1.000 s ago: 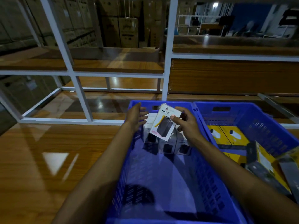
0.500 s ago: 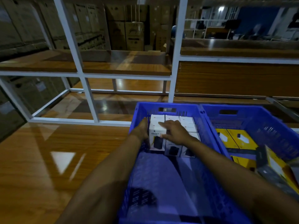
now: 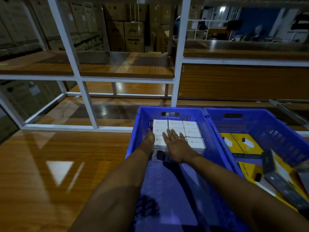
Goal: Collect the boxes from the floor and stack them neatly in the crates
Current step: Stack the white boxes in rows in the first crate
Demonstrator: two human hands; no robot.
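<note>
Several white boxes (image 3: 192,129) stand packed in rows at the far end of the left blue crate (image 3: 142,118). My right hand (image 3: 177,146) lies flat with fingers spread on top of the nearest row. My left hand (image 3: 149,139) presses against the left side of the nearest white box (image 3: 158,152), between the box and the crate wall. Neither hand grips anything. The near part of this crate's floor is bare. The right blue crate (image 3: 274,124) holds yellow boxes (image 3: 242,143), some flat and some tilted.
Both crates sit on a glossy wooden surface (image 3: 50,164). A white metal shelf frame (image 3: 178,67) with wooden shelves rises just behind the crates. Stacked cardboard cartons (image 3: 125,30) fill the dim background. A dark-and-yellow box (image 3: 282,180) leans at the right crate's near end.
A second ago my right hand held one white box above the crate. That box now stands in the nearest row, and both hands rest against the packed boxes.
</note>
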